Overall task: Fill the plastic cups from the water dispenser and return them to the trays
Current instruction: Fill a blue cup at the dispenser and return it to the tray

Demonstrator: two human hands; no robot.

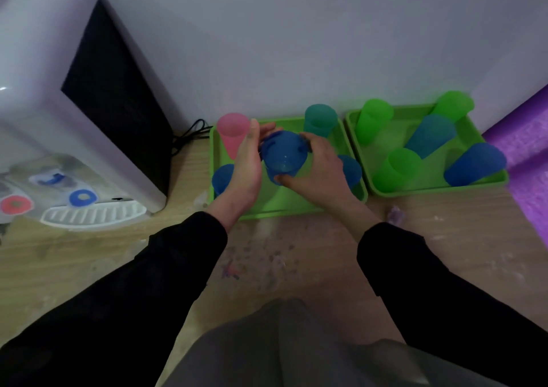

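Both hands hold one blue plastic cup (284,153) above the left green tray (284,207). My left hand (247,164) cups its left side, thumb up near a pink cup (232,134). My right hand (318,167) grips its right side and rim. On this tray also stand a teal cup (320,119), a blue cup (222,177) at the front left, and another blue cup (351,170) partly hidden behind my right hand. The water dispenser (74,113) stands at the left with a red tap (15,204), a blue tap (83,198) and a white drip tray (95,213).
A second green tray (427,190) to the right carries several green and blue cups. A purple foam roll (530,164) lies at the far right. A black cable (189,134) runs behind the dispenser. A pale wall rises behind; the wooden floor is stained.
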